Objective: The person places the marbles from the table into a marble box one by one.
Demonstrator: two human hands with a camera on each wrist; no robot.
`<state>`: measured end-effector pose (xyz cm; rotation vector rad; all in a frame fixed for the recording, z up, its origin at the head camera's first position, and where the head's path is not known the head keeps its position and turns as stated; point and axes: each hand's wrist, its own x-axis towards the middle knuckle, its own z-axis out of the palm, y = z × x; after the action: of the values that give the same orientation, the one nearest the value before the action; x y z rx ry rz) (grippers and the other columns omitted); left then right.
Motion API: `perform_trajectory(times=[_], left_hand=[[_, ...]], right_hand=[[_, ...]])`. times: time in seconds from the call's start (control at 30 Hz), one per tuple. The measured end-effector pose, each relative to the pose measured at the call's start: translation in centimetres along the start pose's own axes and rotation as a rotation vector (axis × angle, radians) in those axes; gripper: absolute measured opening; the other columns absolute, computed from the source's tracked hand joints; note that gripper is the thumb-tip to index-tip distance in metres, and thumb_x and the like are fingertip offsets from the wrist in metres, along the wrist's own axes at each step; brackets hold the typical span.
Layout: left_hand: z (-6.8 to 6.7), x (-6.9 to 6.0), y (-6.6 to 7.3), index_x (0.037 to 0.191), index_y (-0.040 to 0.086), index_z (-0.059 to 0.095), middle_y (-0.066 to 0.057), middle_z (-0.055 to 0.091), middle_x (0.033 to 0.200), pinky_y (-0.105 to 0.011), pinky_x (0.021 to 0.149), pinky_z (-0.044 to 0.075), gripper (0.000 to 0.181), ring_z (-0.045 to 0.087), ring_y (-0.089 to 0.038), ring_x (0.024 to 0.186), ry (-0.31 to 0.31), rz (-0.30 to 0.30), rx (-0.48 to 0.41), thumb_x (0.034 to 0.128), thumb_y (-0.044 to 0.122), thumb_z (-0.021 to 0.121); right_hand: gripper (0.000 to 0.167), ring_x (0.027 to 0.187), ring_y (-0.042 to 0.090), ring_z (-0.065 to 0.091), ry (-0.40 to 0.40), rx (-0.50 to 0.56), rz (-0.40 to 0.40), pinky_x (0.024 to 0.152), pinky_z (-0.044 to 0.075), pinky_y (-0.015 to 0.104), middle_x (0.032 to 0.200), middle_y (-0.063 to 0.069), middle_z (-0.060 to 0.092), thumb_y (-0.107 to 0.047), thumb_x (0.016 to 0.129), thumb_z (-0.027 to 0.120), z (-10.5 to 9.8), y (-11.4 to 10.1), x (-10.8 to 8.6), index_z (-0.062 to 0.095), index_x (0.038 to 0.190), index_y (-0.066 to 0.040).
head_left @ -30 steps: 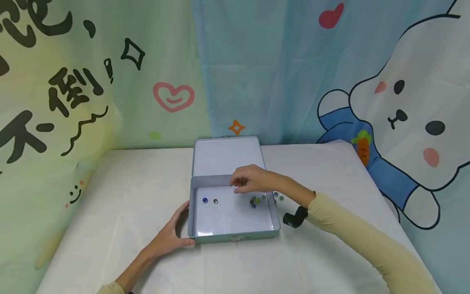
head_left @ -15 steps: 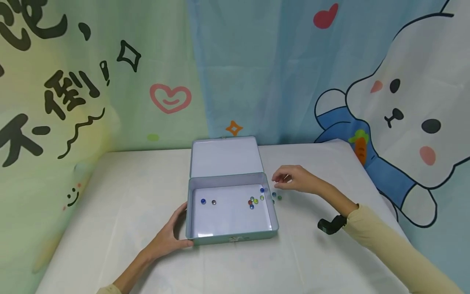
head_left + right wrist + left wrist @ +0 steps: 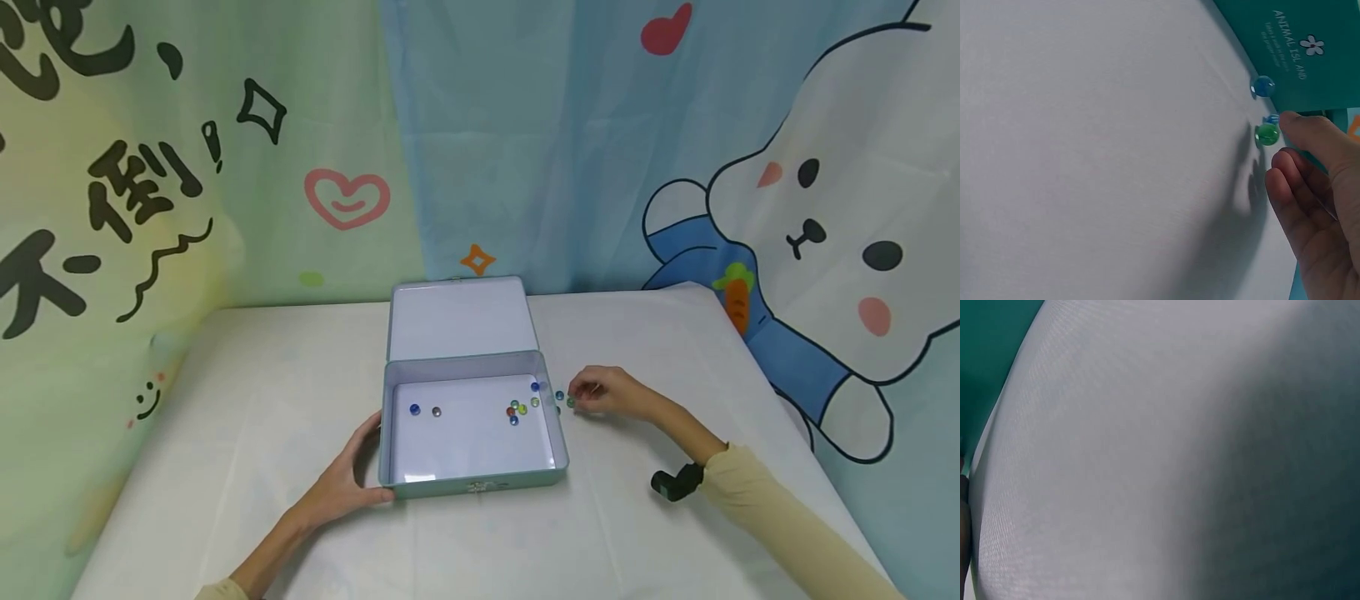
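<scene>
An open tin box [image 3: 472, 484] lies on the white cloth, its lid [image 3: 461, 321] folded back. My left hand [image 3: 341, 485] rests on the box's left side, fingers along the wall and thumb at the front corner. Inside are a dark blue marble [image 3: 415, 409], a greyish marble [image 3: 437, 412] and several coloured marbles [image 3: 522, 409] towards the right. Outside the right wall, my right hand [image 3: 617, 393] is low beside a green marble [image 3: 571, 402]. In the right wrist view, thumb and fingers stand apart next to the green marble [image 3: 1267, 134], near a blue marble [image 3: 1264, 86].
A partly hidden blue marble [image 3: 1271, 119] is behind the green one. White cloth [image 3: 300, 358] covers the table; a printed curtain [image 3: 495, 150] hangs behind it. In the left wrist view, pale cloth [image 3: 1097, 450] fills most of the picture, with green at upper left.
My right hand has moved from above the box to the right, then down beside the outside marbles. A blue marble now shows at the box's upper right inside. My left hand stays put.
</scene>
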<state>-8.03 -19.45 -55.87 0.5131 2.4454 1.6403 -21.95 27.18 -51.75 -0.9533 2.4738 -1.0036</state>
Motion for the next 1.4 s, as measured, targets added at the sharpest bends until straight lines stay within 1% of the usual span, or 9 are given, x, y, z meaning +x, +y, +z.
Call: perform_trajectory(times=[0.1, 0.23, 0.33, 0.4, 0.6, 0.7, 0.9, 1.1, 1.4], left_hand=[[0.0, 0.0, 0.1, 0.155, 0.028, 0.016, -0.011, 0.03, 0.158, -0.065, 0.113, 0.013, 0.113, 0.023, 0.004, 0.141, 0.0, 0.003, 0.001, 0.0681, 0.022, 0.088], [0.0, -0.1, 0.2, 0.155, 0.029, 0.017, -0.01, 0.03, 0.159, -0.039, 0.12, 0.016, 0.112, 0.023, 0.009, 0.139, 0.003, 0.014, -0.008, 0.0688, 0.025, 0.087], [0.0, -0.1, 0.2, 0.155, 0.029, 0.017, -0.01, 0.029, 0.159, -0.022, 0.118, 0.015, 0.111, 0.022, 0.01, 0.139, 0.004, 0.018, -0.008, 0.0691, 0.026, 0.087], [0.0, -0.1, 0.2, 0.155, 0.029, 0.017, -0.01, 0.029, 0.159, -0.025, 0.118, 0.015, 0.111, 0.022, 0.01, 0.139, 0.005, 0.018, -0.007, 0.0689, 0.025, 0.087], [0.0, 0.1, 0.2, 0.155, 0.03, 0.017, -0.009, 0.029, 0.159, -0.06, 0.116, 0.014, 0.113, 0.021, 0.008, 0.141, 0.003, -0.006, -0.002, 0.0677, 0.023, 0.088], [0.0, 0.2, 0.2, 0.155, 0.03, 0.016, -0.009, 0.029, 0.159, -0.066, 0.114, 0.012, 0.113, 0.022, 0.005, 0.142, 0.0, -0.01, -0.005, 0.0672, 0.021, 0.088], [0.0, 0.1, 0.1, 0.155, 0.027, 0.016, -0.012, 0.029, 0.159, -0.069, 0.113, 0.012, 0.113, 0.023, 0.0, 0.143, 0.001, 0.007, -0.002, 0.068, 0.022, 0.087], [0.0, 0.1, 0.2, 0.155, 0.03, 0.016, -0.011, 0.028, 0.159, -0.068, 0.113, 0.012, 0.113, 0.021, 0.008, 0.14, 0.007, 0.005, -0.01, 0.0679, 0.024, 0.088], [0.0, -0.1, 0.4, 0.155, 0.031, 0.017, -0.008, 0.028, 0.159, -0.062, 0.115, 0.013, 0.113, 0.021, 0.009, 0.141, 0.006, -0.017, -0.002, 0.0673, 0.024, 0.088]], right_hand=[[0.015, 0.082, 0.009, 0.06, -0.016, -0.017, 0.009, 0.073, 0.054, 0.02, 0.095, 0.007, 0.069, -0.005, 0.085, 0.072, 0.3, -0.1, 0.0, 0.068, 0.099, -0.005], [0.014, 0.081, 0.006, 0.057, -0.028, -0.048, 0.013, 0.071, 0.053, 0.019, 0.094, 0.006, 0.068, -0.005, 0.086, 0.07, 0.7, -0.1, 0.1, 0.067, 0.099, -0.005], [0.013, 0.08, 0.005, 0.057, -0.018, -0.064, 0.009, 0.071, 0.053, 0.018, 0.092, 0.005, 0.068, -0.004, 0.086, 0.069, 1.0, 0.0, 0.1, 0.067, 0.099, -0.005], [0.013, 0.08, 0.006, 0.056, -0.007, -0.08, 0.0, 0.071, 0.052, 0.018, 0.092, 0.004, 0.067, -0.003, 0.086, 0.069, 1.1, 0.1, 0.1, 0.066, 0.099, -0.006], [0.013, 0.08, 0.009, 0.057, 0.003, -0.103, -0.016, 0.07, 0.052, 0.019, 0.091, 0.003, 0.067, -0.002, 0.086, 0.069, 1.2, 0.2, 0.0, 0.066, 0.098, -0.006], [0.013, 0.08, 0.007, 0.056, 0.003, -0.105, -0.015, 0.071, 0.052, 0.019, 0.091, 0.003, 0.066, -0.003, 0.086, 0.069, 1.2, 0.2, 0.0, 0.066, 0.099, -0.007], [0.013, 0.08, 0.004, 0.056, 0.011, -0.109, -0.021, 0.071, 0.052, 0.018, 0.091, 0.002, 0.067, -0.004, 0.086, 0.068, 1.3, 0.2, 0.0, 0.066, 0.099, -0.007], [0.014, 0.081, 0.006, 0.056, 0.014, -0.113, -0.021, 0.072, 0.052, 0.019, 0.092, 0.001, 0.066, -0.005, 0.086, 0.068, 1.2, 0.1, 0.0, 0.066, 0.1, -0.007], [0.013, 0.08, 0.003, 0.054, 0.011, -0.128, -0.008, 0.07, 0.052, 0.018, 0.091, -0.001, 0.065, -0.007, 0.087, 0.068, 1.4, 0.2, 0.0, 0.066, 0.099, -0.009]])
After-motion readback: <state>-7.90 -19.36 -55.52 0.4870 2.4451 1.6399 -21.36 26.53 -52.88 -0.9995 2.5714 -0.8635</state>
